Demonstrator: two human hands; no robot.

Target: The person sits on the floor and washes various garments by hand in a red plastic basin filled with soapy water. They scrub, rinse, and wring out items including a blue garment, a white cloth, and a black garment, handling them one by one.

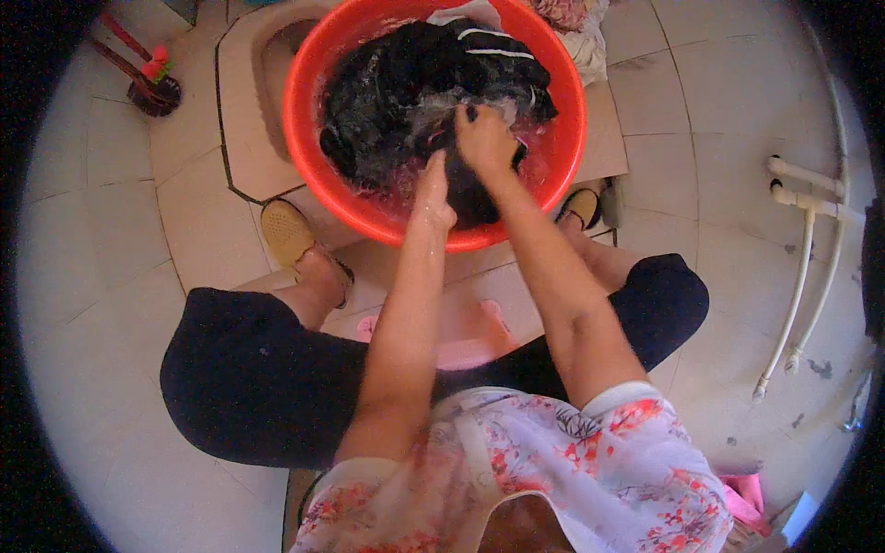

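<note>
A large red plastic basin point(299, 138) holds water and dark wet clothing point(394, 90) with white stripes at its upper right. My right hand point(487, 138) is closed around a bunch of the dark cloth near the basin's middle. Just left of it and lower, my left hand point(435, 190) is at the cloth with its thumb side up; its fingers are partly hidden, so its hold cannot be told. A pale piece of cloth point(470, 12) lies at the basin's far rim.
A squat toilet point(242, 104) lies left of the basin, with a brush point(155, 93) beyond it. Crumpled fabric point(586, 41) is at the upper right. White pipes point(805, 200) run along the right. A pink stool point(467, 354) shows between my legs.
</note>
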